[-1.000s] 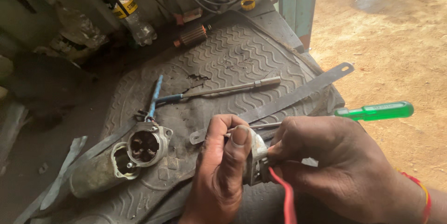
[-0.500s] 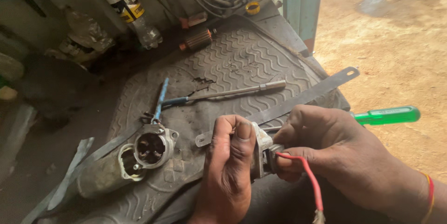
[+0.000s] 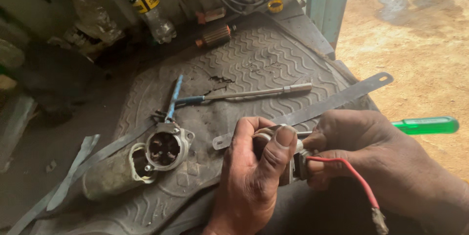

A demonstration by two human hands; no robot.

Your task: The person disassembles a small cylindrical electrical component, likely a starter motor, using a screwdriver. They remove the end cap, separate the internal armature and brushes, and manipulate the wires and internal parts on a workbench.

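My left hand (image 3: pixel 251 176) and my right hand (image 3: pixel 371 159) are closed together on a small grey metal part (image 3: pixel 293 166) just above the rubber mat (image 3: pixel 264 54). The part is mostly hidden by my fingers. A red wire (image 3: pixel 354 176) runs from it down to the right and ends in a metal terminal (image 3: pixel 380 218). A green-handled screwdriver (image 3: pixel 425 125) sticks out from behind my right hand. To the left lies a grey motor housing (image 3: pixel 146 159) with its open end up.
A long flat metal strip (image 3: pixel 337 99) crosses the mat behind my hands. Blue-handled pliers (image 3: pixel 172 99) and a thin rod tool (image 3: pixel 254 92) lie mid-mat. A copper armature (image 3: pixel 215 34), plastic bottles (image 3: pixel 146 5) and cables sit at the back. Bare dirt ground lies to the right.
The red wire has swung out to the right and its terminal end now hangs free. Both hands have kept their grip on the small part with slight shifts.
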